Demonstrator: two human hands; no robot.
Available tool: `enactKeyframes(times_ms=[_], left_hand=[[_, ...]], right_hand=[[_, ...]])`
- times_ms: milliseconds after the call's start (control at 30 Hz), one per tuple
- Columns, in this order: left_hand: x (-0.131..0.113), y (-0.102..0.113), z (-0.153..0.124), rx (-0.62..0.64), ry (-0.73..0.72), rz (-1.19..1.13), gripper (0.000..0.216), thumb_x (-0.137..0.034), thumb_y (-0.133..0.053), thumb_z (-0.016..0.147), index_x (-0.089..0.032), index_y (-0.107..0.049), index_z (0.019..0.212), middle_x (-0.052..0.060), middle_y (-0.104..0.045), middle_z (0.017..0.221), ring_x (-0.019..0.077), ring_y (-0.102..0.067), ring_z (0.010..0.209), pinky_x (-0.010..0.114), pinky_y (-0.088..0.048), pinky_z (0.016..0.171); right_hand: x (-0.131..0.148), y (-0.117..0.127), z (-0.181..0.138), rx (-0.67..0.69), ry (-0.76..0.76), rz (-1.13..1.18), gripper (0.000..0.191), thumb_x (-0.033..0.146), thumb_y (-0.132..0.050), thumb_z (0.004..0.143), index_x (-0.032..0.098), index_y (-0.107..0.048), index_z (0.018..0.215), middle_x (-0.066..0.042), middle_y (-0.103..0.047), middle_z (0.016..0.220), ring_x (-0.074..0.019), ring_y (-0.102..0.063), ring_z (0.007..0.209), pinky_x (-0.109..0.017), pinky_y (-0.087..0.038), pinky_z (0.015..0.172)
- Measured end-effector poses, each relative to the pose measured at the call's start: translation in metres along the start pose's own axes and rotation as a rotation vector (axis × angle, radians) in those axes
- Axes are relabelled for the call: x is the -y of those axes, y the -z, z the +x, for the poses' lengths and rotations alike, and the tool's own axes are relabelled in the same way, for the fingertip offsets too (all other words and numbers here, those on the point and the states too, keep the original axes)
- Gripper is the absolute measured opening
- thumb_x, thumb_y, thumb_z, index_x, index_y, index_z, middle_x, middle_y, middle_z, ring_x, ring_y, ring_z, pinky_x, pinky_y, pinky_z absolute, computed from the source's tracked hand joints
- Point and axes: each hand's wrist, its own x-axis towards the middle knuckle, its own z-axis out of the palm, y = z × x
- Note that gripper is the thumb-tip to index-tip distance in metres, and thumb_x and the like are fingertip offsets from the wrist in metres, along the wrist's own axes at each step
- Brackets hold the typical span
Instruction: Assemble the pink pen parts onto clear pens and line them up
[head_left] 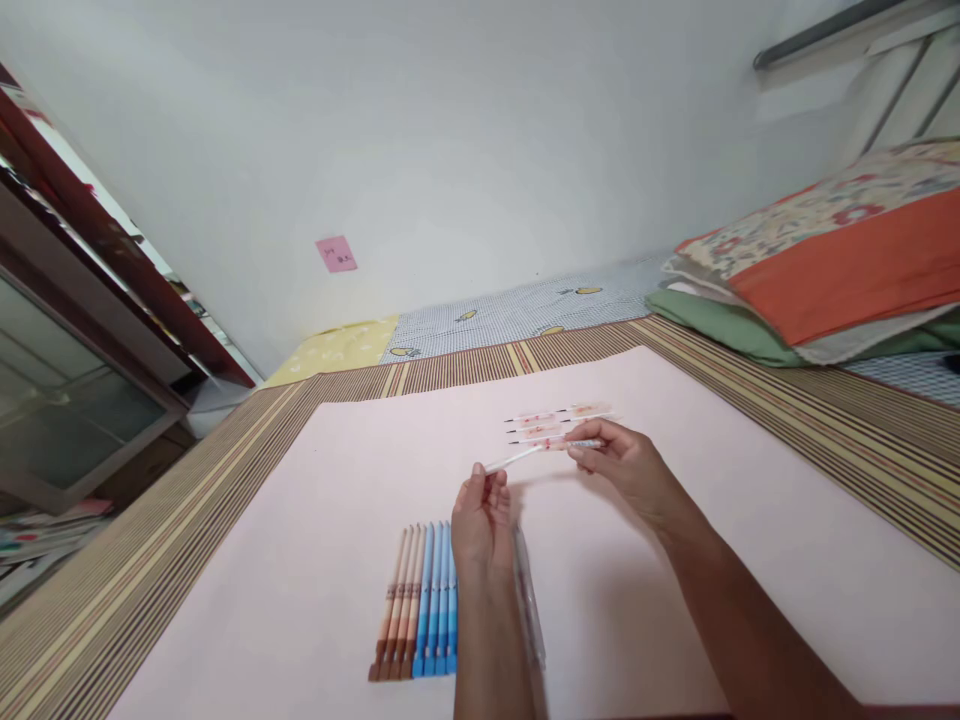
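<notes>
A thin white pen refill (pixel 513 461) is stretched between my two hands above the pale pink sheet. My left hand (pixel 482 520) pinches its lower left end between thumb and fingers. At the other end my right hand (pixel 619 458) is closed on it with thumb and forefinger, near a small printed label. Just behind lie several similar refills (pixel 529 431) with dark tips and pinkish labels, partly hidden by my right hand. Left of my left wrist is a row of peach-and-brown pens (pixel 397 600) and blue pens (pixel 433 600). Clear pen barrels (pixel 529 600) lie along its right side, partly covered.
The pink sheet (pixel 300 560) rests on a striped mat (pixel 187 530). Folded bedding (pixel 847 255) is piled at the right, and a pink note (pixel 336 254) is stuck to the wall. A glass-fronted cabinet (pixel 67 380) stands at the left.
</notes>
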Motion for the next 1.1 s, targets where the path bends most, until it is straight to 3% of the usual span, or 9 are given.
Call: enactKeyframes(times_ms=[367,800,900,1100], left_hand=[[0.001,0.000,-0.003,0.056,-0.070,0.131,0.017,-0.020,-0.070,0.083,-0.010,-0.062,0.071,0.003,-0.065,0.062,0.0074,-0.062,0.053,0.014,-0.048,0.048],[-0.001,0.000,-0.003,0.100,-0.081,0.154,0.011,-0.014,-0.075,0.075,-0.011,-0.066,0.072,0.004,-0.068,0.066,0.0107,-0.066,0.060,0.015,-0.050,0.052],[-0.002,0.002,-0.003,0.152,-0.077,0.163,0.005,-0.012,-0.073,0.076,-0.011,-0.070,0.079,0.007,-0.072,0.076,0.0103,-0.067,0.063,0.016,-0.052,0.056],[-0.005,0.006,-0.006,0.308,0.015,0.076,0.028,-0.006,-0.067,0.074,-0.013,-0.072,0.101,0.014,-0.070,0.117,0.0164,-0.068,0.093,0.023,-0.055,0.073]], right_hand=[[0.002,-0.005,-0.002,0.137,0.094,-0.214,0.021,0.035,-0.072,0.075,0.020,-0.069,0.089,-0.004,-0.069,0.090,-0.0198,-0.061,0.082,-0.031,-0.047,0.073],[0.006,-0.009,-0.004,0.115,0.060,-0.304,0.026,0.043,-0.070,0.076,0.019,-0.071,0.088,-0.004,-0.072,0.085,-0.0197,-0.062,0.076,-0.031,-0.047,0.068],[0.007,-0.008,-0.005,0.131,0.044,-0.311,0.025,0.043,-0.069,0.078,0.019,-0.070,0.085,-0.003,-0.069,0.078,-0.0180,-0.060,0.071,-0.029,-0.045,0.065],[0.005,-0.010,-0.004,0.201,0.000,-0.279,0.027,0.043,-0.062,0.084,0.018,-0.068,0.076,0.000,-0.061,0.066,-0.0147,-0.055,0.062,-0.027,-0.041,0.058]])
